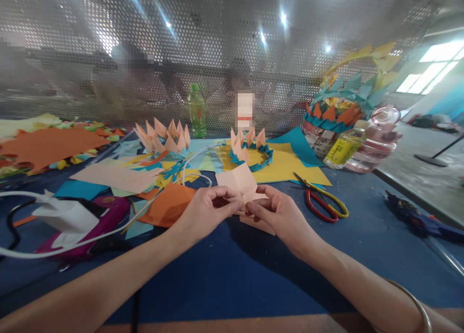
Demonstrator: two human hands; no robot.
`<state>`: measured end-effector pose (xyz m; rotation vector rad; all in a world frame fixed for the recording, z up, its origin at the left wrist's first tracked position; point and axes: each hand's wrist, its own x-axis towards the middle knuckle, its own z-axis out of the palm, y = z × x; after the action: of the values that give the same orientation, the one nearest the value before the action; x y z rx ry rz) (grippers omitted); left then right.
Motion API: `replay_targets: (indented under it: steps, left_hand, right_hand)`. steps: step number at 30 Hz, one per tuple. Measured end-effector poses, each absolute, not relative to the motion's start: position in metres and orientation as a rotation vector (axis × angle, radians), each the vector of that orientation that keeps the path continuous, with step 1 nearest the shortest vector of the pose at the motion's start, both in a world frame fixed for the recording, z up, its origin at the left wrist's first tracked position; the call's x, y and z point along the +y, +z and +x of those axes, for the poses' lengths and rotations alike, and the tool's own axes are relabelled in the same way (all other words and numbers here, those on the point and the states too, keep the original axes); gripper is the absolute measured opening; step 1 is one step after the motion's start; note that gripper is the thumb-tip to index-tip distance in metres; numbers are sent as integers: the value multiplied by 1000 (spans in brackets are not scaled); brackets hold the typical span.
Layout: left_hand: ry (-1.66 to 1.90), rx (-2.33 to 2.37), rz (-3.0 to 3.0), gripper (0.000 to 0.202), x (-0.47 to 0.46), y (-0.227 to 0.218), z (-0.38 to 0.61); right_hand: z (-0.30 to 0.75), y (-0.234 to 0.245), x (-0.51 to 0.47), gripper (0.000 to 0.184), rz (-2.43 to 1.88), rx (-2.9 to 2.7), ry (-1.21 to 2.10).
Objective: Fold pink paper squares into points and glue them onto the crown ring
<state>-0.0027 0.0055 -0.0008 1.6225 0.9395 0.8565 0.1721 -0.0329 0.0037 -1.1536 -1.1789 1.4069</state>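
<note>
Right now the biggest thing is the blue table (224,275), which fills the whole bottom of the view. Its far half, from nine o'clock round to two o'clock, is covered in paper. A big orange sheet (50,144) lies at ten o'clock, and a yellow sheet (286,166) lies at one o'clock. On the yellow sheet sits a small paper crown (250,149) with peach points and a teal band. A bigger ring of peach points (163,135) stands at eleven o'clock.

At nine o'clock a purple glue gun (97,222) lies on its side with a white cord looping past it. Red and yellow scissors (324,202) lie at three o'clock, just beside the hands.

In the middle, both hands meet on a peach paper (241,180). The left hand (205,212) pinches its lower edge with thumb and fingers closed on it. The right hand (277,212) pinches the same edge from the other side, fingers curled tight. The paper stands up from the hands, just above the table.

It looks like a fold is being pressed, maybe one more point like those on the crowns. The next move likely needs a firm, straight crease with the corners lined up.

The near part of the table at six o'clock is bare, so the arms have room. The table's right edge runs past four o'clock, well apart from the hands.
</note>
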Motion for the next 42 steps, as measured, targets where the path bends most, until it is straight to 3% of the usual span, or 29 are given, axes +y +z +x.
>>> replay_targets:
  steps: [35,42]
  left_hand:
    - [952,1098,1909,9,-2,-7,3]
    - [991,1112,1931,8,-3,-7,3]
  right_hand:
    - [170,-1,-37,41,-1078,-892,1594]
    - [170,-3,-37,53,-983,-931,1623]
